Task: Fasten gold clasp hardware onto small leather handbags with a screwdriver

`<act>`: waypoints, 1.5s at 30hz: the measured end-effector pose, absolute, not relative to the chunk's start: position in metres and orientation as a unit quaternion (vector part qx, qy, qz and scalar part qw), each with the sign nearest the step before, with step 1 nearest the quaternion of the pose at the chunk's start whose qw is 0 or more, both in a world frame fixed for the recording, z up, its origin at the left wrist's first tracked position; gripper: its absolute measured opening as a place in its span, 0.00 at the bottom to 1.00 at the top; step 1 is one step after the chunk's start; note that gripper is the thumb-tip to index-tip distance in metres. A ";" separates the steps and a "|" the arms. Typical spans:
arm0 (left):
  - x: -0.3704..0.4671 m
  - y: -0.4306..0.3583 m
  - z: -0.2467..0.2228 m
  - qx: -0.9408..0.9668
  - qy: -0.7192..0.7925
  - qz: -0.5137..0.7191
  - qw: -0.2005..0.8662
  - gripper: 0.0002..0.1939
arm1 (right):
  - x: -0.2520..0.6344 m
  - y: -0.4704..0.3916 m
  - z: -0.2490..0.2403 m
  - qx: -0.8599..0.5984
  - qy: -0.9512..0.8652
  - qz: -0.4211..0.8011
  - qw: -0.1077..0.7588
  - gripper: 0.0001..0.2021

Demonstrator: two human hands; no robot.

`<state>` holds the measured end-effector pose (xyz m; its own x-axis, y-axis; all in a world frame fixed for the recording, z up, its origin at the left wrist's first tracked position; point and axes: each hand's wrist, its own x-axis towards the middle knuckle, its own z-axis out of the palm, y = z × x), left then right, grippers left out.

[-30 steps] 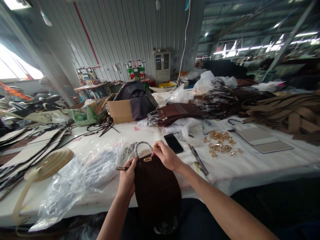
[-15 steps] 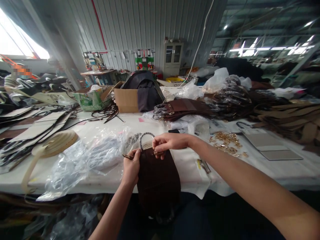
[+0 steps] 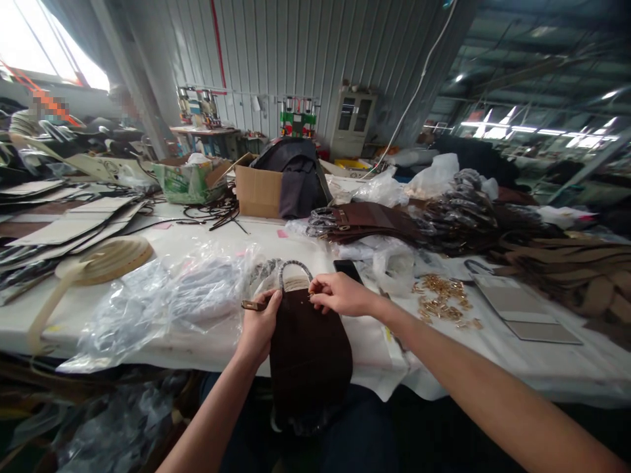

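A dark brown bag panel (image 3: 310, 355) hangs over the table's front edge onto my lap. Its wrapped handle (image 3: 294, 264) arches up from the top edge. My left hand (image 3: 260, 325) is closed on the panel's upper left edge, thumb on top. A short brown strap end with a gold-coloured fitting (image 3: 253, 305) sticks out to the left from that hand. At the panel's upper right, by the handle's end, my right hand (image 3: 331, 293) pinches a small gold-coloured metal piece (image 3: 311, 295), partly hidden by the fingers.
Loose gold-coloured hardware (image 3: 441, 295) lies to the right, beside a grey panel (image 3: 527, 299). A phone (image 3: 348, 269) is behind my right hand. Crumpled clear plastic (image 3: 182, 295) and a tape roll (image 3: 116, 257) lie left. Brown bag pieces (image 3: 374, 220) and a cardboard box (image 3: 259, 190) stand behind.
My right hand has shifted a little to the right over the panel's top edge, baring more of the panel. My left hand keeps its grip. The camera view has tilted slightly.
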<state>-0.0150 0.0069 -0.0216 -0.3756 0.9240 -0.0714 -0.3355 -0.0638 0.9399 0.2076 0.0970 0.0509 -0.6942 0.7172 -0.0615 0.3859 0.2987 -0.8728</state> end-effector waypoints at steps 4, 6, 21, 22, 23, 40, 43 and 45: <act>-0.020 -0.001 -0.016 0.313 0.466 0.616 0.553 0.29 | 0.201 0.077 0.022 -0.303 -0.868 0.268 0.290 0.06; -0.023 -0.004 -0.015 0.301 0.455 0.596 0.589 0.30 | 0.200 0.072 0.012 -0.277 -0.875 0.238 0.317 0.12; -0.017 0.000 -0.023 0.247 0.461 0.628 0.576 0.29 | 0.204 0.074 0.008 -0.290 -0.870 0.230 0.324 0.10; -0.018 0.000 -0.024 0.245 0.464 0.629 0.574 0.29 | 0.203 0.074 0.008 -0.280 -0.874 0.229 0.325 0.09; -0.018 0.000 -0.024 0.242 0.467 0.629 0.573 0.29 | 0.202 0.075 0.009 -0.269 -0.877 0.227 0.327 0.09; -0.016 0.000 -0.029 0.251 0.479 0.628 0.560 0.24 | 0.191 0.081 0.005 -0.247 -0.899 0.214 0.293 0.10; -0.016 0.000 -0.030 0.234 0.478 0.627 0.569 0.24 | 0.193 0.083 0.008 -0.214 -0.912 0.209 0.281 0.10; -0.015 0.001 -0.030 0.227 0.479 0.629 0.568 0.24 | 0.194 0.084 0.010 -0.213 -0.915 0.206 0.275 0.10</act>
<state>-0.0154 0.0010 -0.0303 -0.2514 0.9325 -0.2594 -0.4983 0.1051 0.8606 0.1942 0.0837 0.0102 -0.7584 0.5030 0.4145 0.2763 0.8241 -0.4946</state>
